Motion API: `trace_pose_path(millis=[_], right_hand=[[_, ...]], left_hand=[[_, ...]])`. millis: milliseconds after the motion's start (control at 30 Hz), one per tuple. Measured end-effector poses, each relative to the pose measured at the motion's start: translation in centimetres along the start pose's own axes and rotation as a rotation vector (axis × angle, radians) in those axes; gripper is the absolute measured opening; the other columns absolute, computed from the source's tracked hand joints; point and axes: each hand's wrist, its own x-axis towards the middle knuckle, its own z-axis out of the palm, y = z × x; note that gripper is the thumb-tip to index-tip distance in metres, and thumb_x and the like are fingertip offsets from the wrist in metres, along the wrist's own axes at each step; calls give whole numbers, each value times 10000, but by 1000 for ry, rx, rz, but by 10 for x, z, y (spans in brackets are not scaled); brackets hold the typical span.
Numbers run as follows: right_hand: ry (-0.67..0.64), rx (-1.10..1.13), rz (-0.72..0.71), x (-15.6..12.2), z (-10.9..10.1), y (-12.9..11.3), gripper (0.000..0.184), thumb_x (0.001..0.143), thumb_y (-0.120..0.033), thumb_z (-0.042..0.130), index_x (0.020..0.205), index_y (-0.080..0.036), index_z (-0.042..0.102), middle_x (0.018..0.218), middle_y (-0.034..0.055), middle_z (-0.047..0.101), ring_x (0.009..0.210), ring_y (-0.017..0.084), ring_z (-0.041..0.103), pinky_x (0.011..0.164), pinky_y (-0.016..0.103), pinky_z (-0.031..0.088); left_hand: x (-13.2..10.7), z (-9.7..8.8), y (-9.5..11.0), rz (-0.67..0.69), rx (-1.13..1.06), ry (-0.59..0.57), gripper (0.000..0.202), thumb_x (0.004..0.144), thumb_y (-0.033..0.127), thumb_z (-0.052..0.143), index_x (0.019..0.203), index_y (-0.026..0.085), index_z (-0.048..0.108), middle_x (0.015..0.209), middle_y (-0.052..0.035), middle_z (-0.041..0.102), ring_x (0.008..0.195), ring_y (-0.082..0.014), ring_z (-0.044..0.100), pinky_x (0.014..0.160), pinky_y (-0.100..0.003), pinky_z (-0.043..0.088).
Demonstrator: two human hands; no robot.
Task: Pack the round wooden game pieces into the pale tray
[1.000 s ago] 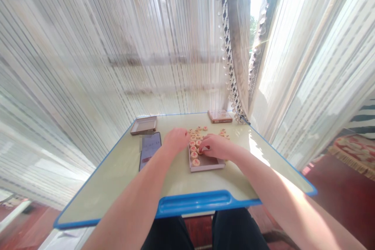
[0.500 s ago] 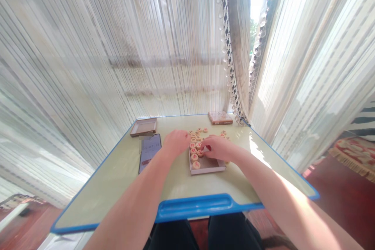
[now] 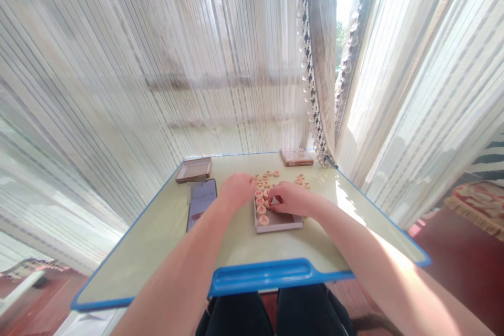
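Observation:
A shallow cardboard tray (image 3: pixel 281 227) sits on the table in front of me, with round wooden Chinese chess pieces, marked in red, lined up along its left side. One piece (image 3: pixel 261 210) lies in the left column, and another (image 3: pixel 263 220) at its near end. My right hand (image 3: pixel 289 197) reaches over the tray, thumb and fingers pinched on a chess piece (image 3: pixel 268 203) in the second column. At the tray's far left corner, my left hand (image 3: pixel 237 189) is curled closed. Whatever its fingertips hold is hidden from me.
More loose chess pieces (image 3: pixel 269 173) lie beyond the tray, with a small group (image 3: pixel 301 181) to the right. A phone (image 3: pixel 202 202) lies left of my left hand. Farther back are an open box lid (image 3: pixel 193 169) and a closed flat box (image 3: pixel 296 157). Blue trim edges the table (image 3: pixel 157 252).
My right hand has shifted slightly left and down over the piece in the second column, covering more of it. My left hand stays almost where it was.

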Motion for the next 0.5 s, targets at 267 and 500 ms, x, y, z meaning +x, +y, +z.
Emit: trace_pose_path(millis=[267, 500], right_hand=[[279, -74, 364, 2, -14, 14, 213, 822, -248, 454, 975, -207, 597, 852, 35, 634, 753, 153, 547, 630, 241, 340], [156, -80, 328, 7, -4, 32, 233, 825, -327, 468, 898, -202, 651, 908, 54, 655, 859, 183, 577, 759, 271, 392]], left_hand=[[2, -1, 1, -20, -132, -45, 353, 819, 220, 314, 726, 170, 651, 771, -77, 674, 741, -175, 593, 657, -270, 427], [6, 2, -2, -68, -229, -77, 327, 793, 216, 356, 771, 175, 679, 704, -48, 679, 719, -147, 588, 643, -231, 423]])
